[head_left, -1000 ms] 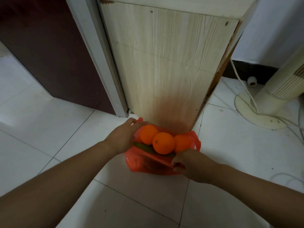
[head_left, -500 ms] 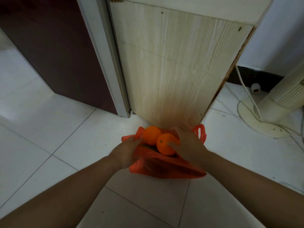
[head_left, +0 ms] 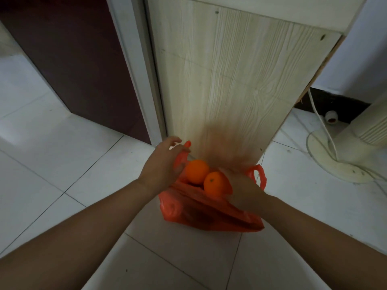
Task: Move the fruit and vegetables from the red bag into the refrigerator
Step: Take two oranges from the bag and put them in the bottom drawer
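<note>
Right now my left hand [head_left: 161,166] pinches the red bag [head_left: 201,214] open by its rim on the floor [head_left: 83,185]; my blurred right hand [head_left: 244,189] lies against the nearer orange [head_left: 213,183], grip unclear. Unloading is barely begun, I judge: next, close round it and lift.

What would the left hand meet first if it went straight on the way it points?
Likely the red bag's handle, right at the left hand's fingertips; then the wooden panel behind. Depth is unclear.
</note>
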### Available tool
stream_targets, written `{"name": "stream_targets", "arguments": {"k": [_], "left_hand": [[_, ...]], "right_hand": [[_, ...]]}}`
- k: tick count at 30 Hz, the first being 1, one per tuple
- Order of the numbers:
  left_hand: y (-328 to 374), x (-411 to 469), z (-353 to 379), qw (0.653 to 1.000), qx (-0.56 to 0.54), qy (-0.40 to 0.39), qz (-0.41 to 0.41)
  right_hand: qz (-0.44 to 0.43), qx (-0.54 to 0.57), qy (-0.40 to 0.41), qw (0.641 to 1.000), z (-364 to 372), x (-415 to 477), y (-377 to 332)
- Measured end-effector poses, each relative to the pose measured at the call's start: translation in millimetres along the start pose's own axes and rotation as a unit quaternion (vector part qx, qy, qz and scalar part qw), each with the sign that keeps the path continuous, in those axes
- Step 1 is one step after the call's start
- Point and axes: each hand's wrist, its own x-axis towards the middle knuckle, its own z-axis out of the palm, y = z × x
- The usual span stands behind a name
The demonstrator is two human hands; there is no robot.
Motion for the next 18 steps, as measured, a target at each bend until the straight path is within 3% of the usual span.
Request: {"name": "stream_targets", "arguments": {"k": [2, 5, 8, 11, 18], "left_hand": [[10.8, 12.6, 1.4, 0.999, -0.002, 0.003, 0.044], [25.2, 27.5, 11.3, 0.991, -0.039, -0.069, 0.109], [22.6, 28.1, 31.4, 0.989, -0.059, -0.128, 0.039], [6.5, 17.6, 42.1, 0.984, -0.005, -0.174, -0.045], [-5.4, -6.1, 54.6, 0.963, -0.004, -0.264, -0.057]], "right_hand": [[0.01, -0.009, 0.002, 1.0, -0.7, -1.1, 1.3], [0.012, -0.005, 0.015, 1.0, -12.9, -7.7, 3.5], [0.01, 0.013, 0.027, 0.999, -16.3, -13.5, 0.2], [0.033, 0.027, 0.048, 0.998, -20.8, -15.4, 7.2], [0.093, 0.067, 0.065, 0.991, -24.4, -19.7, 37.0]]}}
